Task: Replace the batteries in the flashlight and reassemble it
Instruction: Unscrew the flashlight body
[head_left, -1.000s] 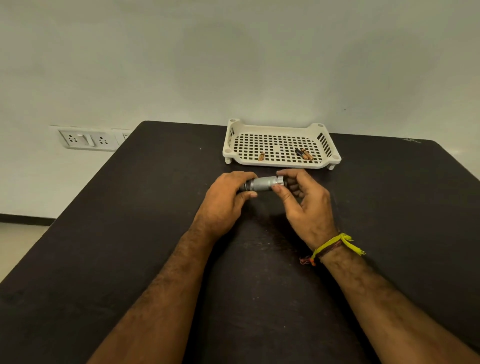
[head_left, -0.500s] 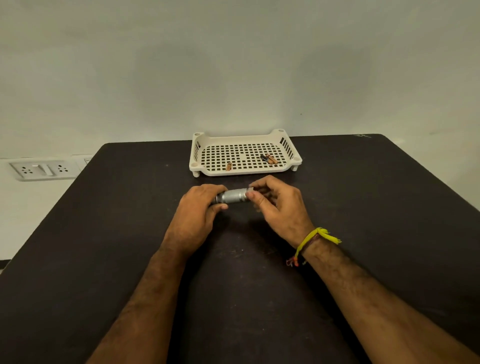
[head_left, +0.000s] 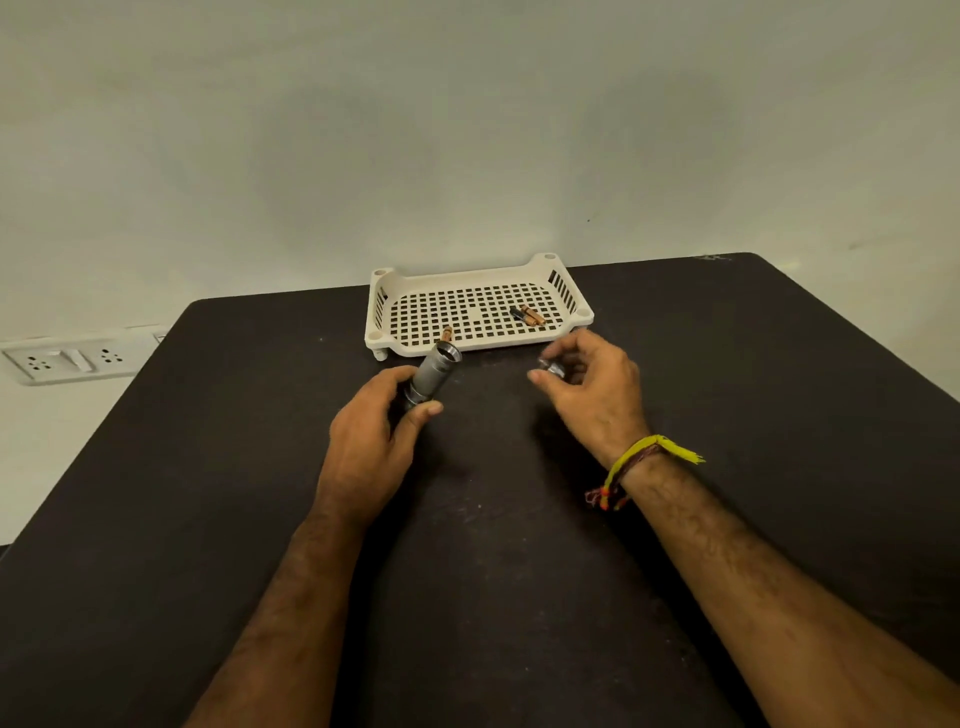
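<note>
The left hand (head_left: 371, 441) gripped a grey metal cylindrical flashlight body (head_left: 434, 375), its open end tilted up toward the near rim of a white perforated plastic tray (head_left: 470, 350) on the black tabletop (head_left: 493, 571). The right hand (head_left: 597, 395), in front of the tray's right half, pinched a small silver metal cap (head_left: 555, 368). Inside the tray lay copper-and-black batteries (head_left: 527, 315) at the right and another battery (head_left: 447, 332) by the near rim.

Single head-worn wide-angle view, looking forward and down over a dark table (head_left: 208, 519), hands close below, tray (head_left: 475, 275) and wall beyond.
</note>
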